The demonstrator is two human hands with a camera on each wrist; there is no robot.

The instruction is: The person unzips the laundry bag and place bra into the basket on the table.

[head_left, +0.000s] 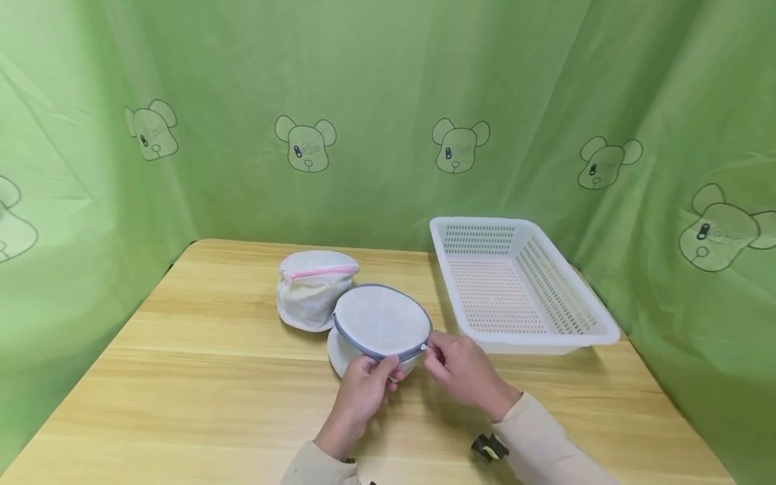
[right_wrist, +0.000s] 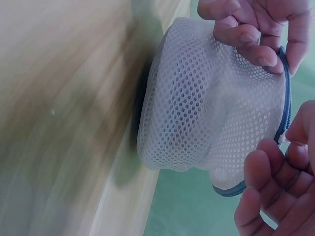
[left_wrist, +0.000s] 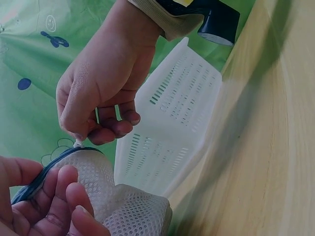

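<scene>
A white mesh laundry bag (head_left: pixel 382 319) with a dark blue-grey zipper round its top stands on the table. My left hand (head_left: pixel 366 391) pinches its zipper edge at the front, thumb on top. At the bag's right side my right hand (head_left: pixel 462 369) pinches the small white zipper pull (right_wrist: pixel 282 137). The right wrist view shows the coarse mesh side wall bulging below the zipper (right_wrist: pixel 287 93). Just behind and left stands a second white laundry bag (head_left: pixel 310 296) with a pink zipper (head_left: pixel 321 272), which runs across below its top.
A white plastic basket (head_left: pixel 451 286) with slotted walls stands at the back right, close beyond my right hand. The wooden table (head_left: pixel 182 377) ends at a green curtain (head_left: pixel 376 195) behind and at both sides. A small black object (head_left: pixel 490 447) shows by my right sleeve.
</scene>
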